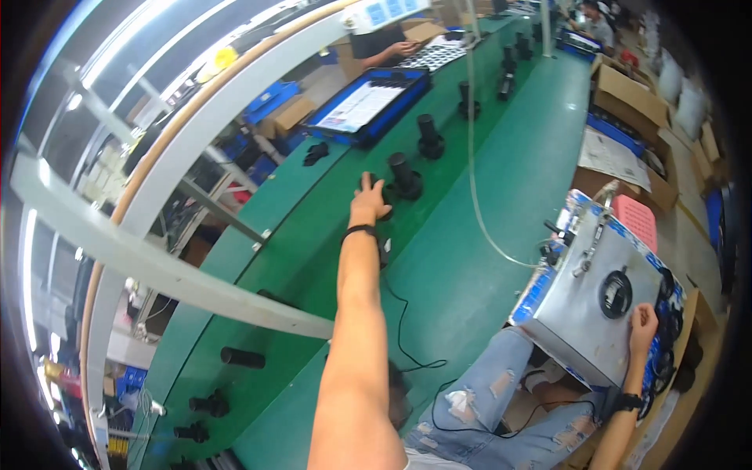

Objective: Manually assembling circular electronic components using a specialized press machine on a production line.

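My left hand point(370, 202) reaches far out over the green conveyor belt point(313, 223). Its fingers are bent around a dark part, mostly hidden beneath them, which looks like the black flanged tubes point(404, 178) standing upright just beyond. Near the right edge of a metal-topped bench box point(583, 313), my right hand point(644, 323) has its fingers curled together; whatever they hold, if anything, is hidden. A black ring-shaped part point(616, 294) lies on the metal top, left of that hand. Several black round parts point(664, 364) are gathered beside the box.
A metal lever clamp point(589, 249) is mounted on the box. A pale hose point(475, 184) hangs over the belt, and a black cable point(401, 325) trails toward my legs. A white rail point(196, 278) crosses the left side. Beyond the blue tray point(368, 106), another person's hand point(403, 48) shows.
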`<action>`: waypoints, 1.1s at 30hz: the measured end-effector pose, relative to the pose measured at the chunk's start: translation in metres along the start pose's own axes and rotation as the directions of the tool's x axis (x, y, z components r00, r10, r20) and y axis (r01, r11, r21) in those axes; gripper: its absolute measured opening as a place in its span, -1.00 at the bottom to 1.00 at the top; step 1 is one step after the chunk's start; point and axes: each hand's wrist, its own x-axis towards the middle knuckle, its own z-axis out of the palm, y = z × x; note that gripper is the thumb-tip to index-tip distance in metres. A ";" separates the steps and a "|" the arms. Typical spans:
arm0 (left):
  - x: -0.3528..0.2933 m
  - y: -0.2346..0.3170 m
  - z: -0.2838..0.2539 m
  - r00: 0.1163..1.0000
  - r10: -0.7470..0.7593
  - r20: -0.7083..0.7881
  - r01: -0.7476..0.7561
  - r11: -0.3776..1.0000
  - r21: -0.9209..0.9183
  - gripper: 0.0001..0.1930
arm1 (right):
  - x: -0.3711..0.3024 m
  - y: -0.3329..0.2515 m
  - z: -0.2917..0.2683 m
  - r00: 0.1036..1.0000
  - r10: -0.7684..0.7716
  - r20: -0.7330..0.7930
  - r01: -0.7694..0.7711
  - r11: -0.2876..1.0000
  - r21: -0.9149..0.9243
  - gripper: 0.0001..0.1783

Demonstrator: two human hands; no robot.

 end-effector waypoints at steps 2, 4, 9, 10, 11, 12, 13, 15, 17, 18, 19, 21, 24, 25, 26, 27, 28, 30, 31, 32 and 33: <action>0.001 0.037 0.028 0.996 0.020 -0.085 -0.026 0.997 -0.076 -0.26 | -0.014 -0.019 -0.015 0.999 0.004 -0.039 -0.007 0.998 -0.065 -0.88; -0.006 0.034 0.020 0.985 -0.015 -0.172 0.003 0.998 -0.069 -0.29 | -0.016 -0.030 -0.003 0.998 -0.027 -0.051 0.024 0.998 -0.049 -0.90; -0.028 -0.006 0.015 0.992 -0.029 -0.120 -0.004 0.965 -0.262 -0.42 | -0.010 -0.051 0.021 0.992 -0.087 -0.090 0.073 0.986 -0.147 -0.89; -0.037 0.001 0.013 0.991 -0.015 -0.131 -0.021 0.964 -0.267 -0.42 | -0.010 -0.054 0.021 0.992 -0.095 -0.084 0.080 0.983 -0.166 -0.89; -0.049 0.012 0.009 0.994 0.016 -0.112 -0.042 0.971 -0.237 -0.42 | -0.014 -0.054 0.016 0.990 -0.093 -0.105 0.074 0.982 -0.174 -0.89; -0.058 0.022 0.003 0.995 0.043 -0.092 -0.061 0.977 -0.206 -0.42 | -0.017 -0.053 0.012 0.989 -0.084 -0.125 0.066 0.987 -0.145 -0.89; -0.066 0.033 -0.009 0.993 0.050 -0.103 -0.071 0.975 -0.209 -0.42 | -0.017 -0.055 0.009 0.987 -0.085 -0.138 0.070 0.992 -0.109 -0.89; -0.082 0.059 -0.033 0.954 0.113 -0.279 -0.226 0.880 -0.417 -0.45 | -0.022 -0.061 0.003 0.986 -0.066 -0.155 0.052 0.995 -0.089 -0.89; -0.115 0.094 -0.081 0.906 0.225 -0.359 -0.386 0.788 -0.480 -0.50 | -0.033 -0.077 0.012 0.901 -0.111 -0.420 0.067 0.991 -0.118 -0.87; -0.134 0.109 -0.105 0.878 0.384 -0.284 -0.476 0.653 -0.589 -0.51 | -0.041 -0.088 0.021 0.907 -0.132 -0.401 0.084 0.987 -0.136 -0.91; -0.152 0.125 -0.127 0.813 0.537 -0.227 -0.523 0.499 -0.691 -0.51 | -0.050 -0.105 0.035 0.904 -0.221 -0.365 0.166 0.970 -0.176 -0.88; -0.189 0.170 -0.159 0.569 0.794 -0.216 -0.640 0.262 -0.722 -0.48 | -0.072 -0.156 0.062 0.980 -0.158 -0.117 0.174 0.975 0.136 -0.87; -0.235 0.243 -0.177 0.266 0.924 -0.275 -0.644 -0.043 -0.764 -0.41 | -0.100 -0.237 0.077 0.769 -0.281 0.574 -0.059 0.863 0.502 -0.57; -0.246 0.272 -0.178 0.192 0.929 -0.317 -0.619 -0.136 -0.774 -0.41 | -0.111 -0.202 0.080 0.634 -0.240 0.735 -0.341 0.766 0.545 -0.43; -0.252 0.287 -0.168 0.227 0.887 -0.403 -0.545 -0.228 -0.807 -0.43 | -0.115 -0.216 0.079 0.555 -0.323 0.766 -0.477 0.631 0.612 -0.37; -0.258 0.298 -0.156 0.271 0.833 -0.483 -0.470 -0.323 -0.822 -0.45 | -0.120 -0.232 0.076 0.477 -0.418 0.774 -0.607 0.480 0.633 -0.31; -0.266 0.308 -0.138 0.403 0.797 -0.449 -0.313 -0.341 -0.887 -0.43 | -0.129 -0.227 0.073 0.624 -0.384 0.681 -0.560 0.388 0.732 -0.29; -0.298 0.324 -0.108 0.607 0.703 -0.371 -0.066 -0.421 -0.905 -0.37 | -0.147 -0.218 0.064 0.858 -0.232 0.459 -0.414 0.217 0.884 -0.33; -0.312 0.326 -0.086 0.636 0.712 -0.296 0.036 -0.410 -0.911 -0.35 | -0.152 -0.213 0.058 0.934 -0.124 0.335 -0.302 0.223 0.927 -0.37; -0.331 0.323 -0.068 0.596 0.789 -0.151 0.059 -0.230 -0.971 -0.36 | -0.153 -0.217 0.052 0.981 -0.064 0.184 -0.150 0.357 0.922 -0.40; -0.350 0.321 -0.053 0.542 0.841 0.013 0.081 -0.036 -0.996 -0.36 | -0.157 -0.219 0.048 1.000 -0.015 0.014 -0.005 0.490 0.871 -0.43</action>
